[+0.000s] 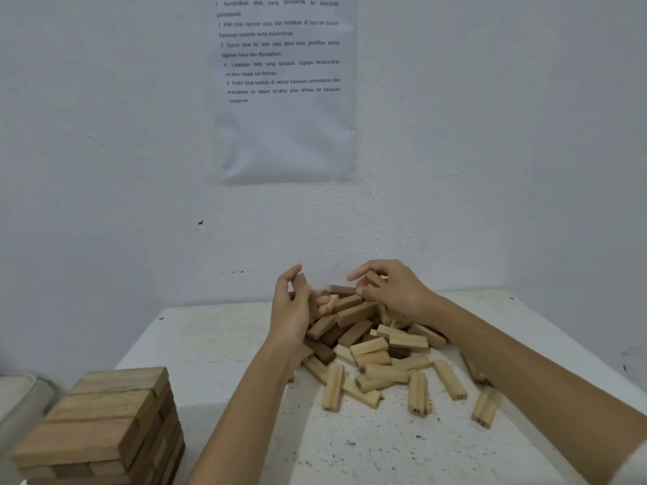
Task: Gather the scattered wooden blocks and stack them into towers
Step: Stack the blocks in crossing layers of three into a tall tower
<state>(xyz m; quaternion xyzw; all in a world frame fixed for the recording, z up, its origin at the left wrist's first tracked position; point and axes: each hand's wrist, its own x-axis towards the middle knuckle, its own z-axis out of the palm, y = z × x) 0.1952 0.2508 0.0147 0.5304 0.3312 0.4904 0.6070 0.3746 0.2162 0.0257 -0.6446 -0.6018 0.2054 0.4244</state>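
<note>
Gripped brown block (300,283) in left hand (292,309) with curled fingers (317,304), long axis near upright. Pinched second block (373,278) in right hand (399,292). Saw pile (371,341) on desk (217,344) at 6 o'clock from both; tower (101,421) at 8 o'clock, nearer left hand.

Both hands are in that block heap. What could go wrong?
The left hand and right hand each grip a block at the pile; pulling out might scatter others. The light block near the table's right edge could fall off. The stacked tower stands near the left forearm; a bump might topple it.
</note>
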